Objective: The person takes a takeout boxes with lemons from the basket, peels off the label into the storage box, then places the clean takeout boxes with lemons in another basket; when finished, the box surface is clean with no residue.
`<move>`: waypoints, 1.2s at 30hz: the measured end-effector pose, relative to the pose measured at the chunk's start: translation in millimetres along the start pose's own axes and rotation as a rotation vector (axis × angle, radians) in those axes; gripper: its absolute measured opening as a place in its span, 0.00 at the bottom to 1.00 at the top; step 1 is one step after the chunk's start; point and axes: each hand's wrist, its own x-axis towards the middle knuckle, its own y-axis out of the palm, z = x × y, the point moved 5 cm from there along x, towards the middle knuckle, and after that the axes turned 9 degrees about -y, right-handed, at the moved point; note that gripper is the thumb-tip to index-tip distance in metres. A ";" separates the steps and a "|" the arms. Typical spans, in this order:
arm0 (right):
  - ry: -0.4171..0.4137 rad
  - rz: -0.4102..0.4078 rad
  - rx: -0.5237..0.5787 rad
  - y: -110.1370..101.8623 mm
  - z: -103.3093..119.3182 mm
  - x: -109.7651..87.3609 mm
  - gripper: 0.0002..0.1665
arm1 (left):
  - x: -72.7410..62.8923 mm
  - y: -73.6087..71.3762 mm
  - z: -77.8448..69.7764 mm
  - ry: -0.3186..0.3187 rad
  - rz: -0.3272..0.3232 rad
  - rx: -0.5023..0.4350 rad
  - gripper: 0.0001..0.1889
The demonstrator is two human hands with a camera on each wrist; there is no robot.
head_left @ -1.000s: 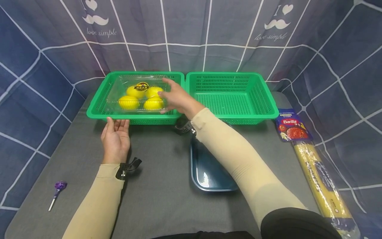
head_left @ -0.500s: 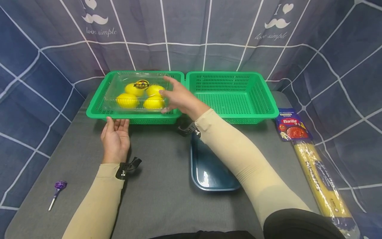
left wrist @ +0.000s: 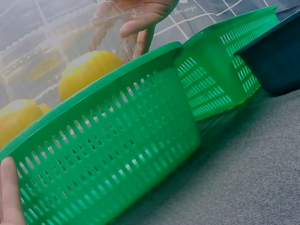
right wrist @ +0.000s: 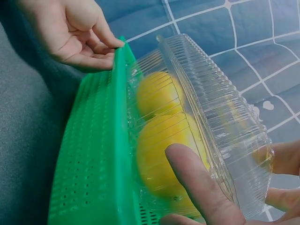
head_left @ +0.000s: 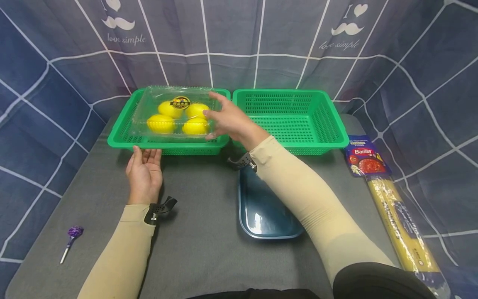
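Observation:
In the head view, a clear plastic fruit box (head_left: 140,120) with several yellow lemon-like fruits (head_left: 161,124) and a black-and-gold label is at the left green basket (head_left: 119,135), its far edge overlapping the basket's back rim. My right hand (head_left: 235,122) grips the box's right end. The right wrist view shows the thumb (right wrist: 197,178) along one side and fingertips at the lid; the box is tilted there. At the basket's front left, my left hand (head_left: 145,176) holds the rim, palm up, thumb at the top edge and fingers against the outer wall.
A second green basket (head_left: 291,143) stands right beside the first. A dark blue tray (head_left: 261,220) lies below my right forearm. Pasta (head_left: 403,224) and a Barilla sauce pouch (head_left: 366,158) are at the right edge. A purple lollipop (head_left: 74,233) lies front left.
My right hand has shifted right and slightly up, and the fruit box has moved with it. The left hand stays at the basket rim.

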 end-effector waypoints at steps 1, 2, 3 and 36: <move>-0.002 -0.002 0.001 -0.8 1.0 -0.9 0.45 | -0.2 0.3 -0.1 -0.002 0.001 -0.003 0.22; -0.003 -0.006 0.004 -1.5 1.8 -1.6 0.44 | -0.3 0.6 -0.2 0.000 0.000 -0.003 0.20; -0.007 -0.008 0.008 -1.9 2.5 -2.1 0.44 | -0.5 0.7 -0.3 -0.003 -0.001 -0.007 0.20; -0.004 0.055 0.036 -5.2 10.4 -44.7 0.44 | -0.3 -0.3 0.2 0.015 0.018 0.022 0.20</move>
